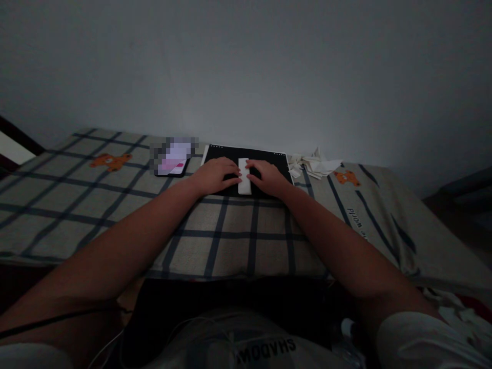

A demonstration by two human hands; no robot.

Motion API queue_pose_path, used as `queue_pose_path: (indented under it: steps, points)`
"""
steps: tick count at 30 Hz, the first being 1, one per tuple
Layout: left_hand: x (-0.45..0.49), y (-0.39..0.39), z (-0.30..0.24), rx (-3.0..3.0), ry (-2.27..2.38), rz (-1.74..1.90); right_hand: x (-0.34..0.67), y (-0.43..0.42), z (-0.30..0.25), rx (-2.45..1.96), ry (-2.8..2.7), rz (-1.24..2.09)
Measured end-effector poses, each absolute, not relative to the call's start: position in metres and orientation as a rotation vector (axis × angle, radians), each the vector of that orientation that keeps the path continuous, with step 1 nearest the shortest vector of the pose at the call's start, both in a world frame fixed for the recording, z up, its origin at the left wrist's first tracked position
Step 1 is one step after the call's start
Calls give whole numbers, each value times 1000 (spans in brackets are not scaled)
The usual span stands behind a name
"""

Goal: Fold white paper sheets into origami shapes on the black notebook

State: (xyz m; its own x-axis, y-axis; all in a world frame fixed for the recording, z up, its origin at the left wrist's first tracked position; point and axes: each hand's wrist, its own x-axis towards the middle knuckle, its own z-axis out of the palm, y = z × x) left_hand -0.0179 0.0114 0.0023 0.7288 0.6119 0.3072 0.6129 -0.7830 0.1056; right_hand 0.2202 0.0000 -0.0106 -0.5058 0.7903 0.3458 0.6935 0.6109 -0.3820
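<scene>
Fingers (233, 181) of both hands met at a white strip (244, 185)

At six o'clock from the strip, the wearer's shirt (223, 335) bore dark capitals, upside down, reading "SHADOW". At four o'clock, the checked cloth (234, 251) carried "world", also inverted, its preceding letters partly hidden by the right forearm (330, 225). At nine to ten o'clock lay a phone (177, 168), its screen pixelated beyond reading.

Left hand (216, 174) lay palm down, arm extended from eight o'clock, fingertips at the strip's left edge. Right hand (269, 177) mirrored it from four o'clock at the opposite edge. Thumbs stood slightly apart from the other fingers; whether they gripped or merely steadied the strip could not be told.

The strip ran twelve to six across a black sheet (265, 155); crumpled paper (317, 166) sat near three o'clock.
</scene>
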Motion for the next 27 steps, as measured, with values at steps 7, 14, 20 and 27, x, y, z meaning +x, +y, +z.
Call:
queue_pose_path:
  steps: [7, 14, 20, 27]
  points:
    - [-19, 8, 6, -2927, -1056, -496, 222, -5, -5, -1224, -2473, 181]
    - [-16, 0, 12, -2917, -1102, -432, 227, -7, 0, -1215, -2547, 235]
    - [-16, -1, 13, -2897, -1086, -419, 228, -7, 2, -1206, -2595, 233]
    - [-16, 1, 15, -2915, -1068, -381, 233, 0, -6, -1087, -2533, 205]
